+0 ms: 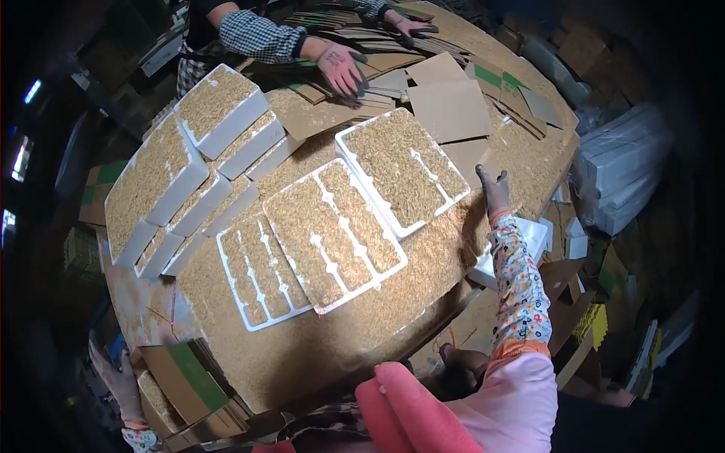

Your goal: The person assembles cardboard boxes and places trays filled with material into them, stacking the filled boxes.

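My right hand (495,189) reaches out with fingers apart, just off the right corner of a white foam tray (402,170) filled with tan flaky material. It wears a dark-fingered glove and looks empty. At the lower left my left hand (119,383) is spread beside folded cardboard (183,377) with green patches; nothing shows in it. Two more filled foam trays lie in the middle: a wide one (336,234), its edge overlapping a smaller one (260,272). White divider ridges show through the fill in all three.
Filled foam boxes (156,177) stand stacked at the left. Across the table, a co-worker's gloved hands (341,69) rest on flattened cardboard (449,106). Tan loose material covers the tabletop (423,279). A white foam container (532,238) and plastic-wrapped white blocks (615,170) are at right.
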A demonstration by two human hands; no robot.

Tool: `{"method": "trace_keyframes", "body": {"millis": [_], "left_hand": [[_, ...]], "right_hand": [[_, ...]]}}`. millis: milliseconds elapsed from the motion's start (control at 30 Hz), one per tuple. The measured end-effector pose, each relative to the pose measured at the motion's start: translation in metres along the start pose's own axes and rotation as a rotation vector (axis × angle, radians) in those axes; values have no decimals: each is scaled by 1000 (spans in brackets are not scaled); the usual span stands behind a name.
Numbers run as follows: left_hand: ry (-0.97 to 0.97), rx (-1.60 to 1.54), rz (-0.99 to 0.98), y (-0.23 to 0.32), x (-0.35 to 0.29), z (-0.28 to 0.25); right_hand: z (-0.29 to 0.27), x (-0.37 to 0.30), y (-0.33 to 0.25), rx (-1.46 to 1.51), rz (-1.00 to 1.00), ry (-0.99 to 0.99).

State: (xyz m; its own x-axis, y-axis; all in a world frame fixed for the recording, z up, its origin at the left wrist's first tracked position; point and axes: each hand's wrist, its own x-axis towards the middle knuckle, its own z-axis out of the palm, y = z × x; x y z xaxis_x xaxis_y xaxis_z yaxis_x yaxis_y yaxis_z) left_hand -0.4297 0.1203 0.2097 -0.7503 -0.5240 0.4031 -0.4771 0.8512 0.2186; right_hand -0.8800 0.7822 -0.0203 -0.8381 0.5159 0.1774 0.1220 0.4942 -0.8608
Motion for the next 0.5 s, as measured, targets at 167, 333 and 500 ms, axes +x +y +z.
{"method": "trace_keyframes", "body": {"millis": [167, 333, 500], "left_hand": [[-282, 150, 526, 233, 88, 136], [-308, 57, 761, 343, 169, 245], [-412, 35, 916, 422, 184, 272]], "right_hand": [[42, 184, 81, -136, -157, -19], [79, 265, 94, 1005, 328, -620], [101, 255, 28, -285, -355, -785]]}}
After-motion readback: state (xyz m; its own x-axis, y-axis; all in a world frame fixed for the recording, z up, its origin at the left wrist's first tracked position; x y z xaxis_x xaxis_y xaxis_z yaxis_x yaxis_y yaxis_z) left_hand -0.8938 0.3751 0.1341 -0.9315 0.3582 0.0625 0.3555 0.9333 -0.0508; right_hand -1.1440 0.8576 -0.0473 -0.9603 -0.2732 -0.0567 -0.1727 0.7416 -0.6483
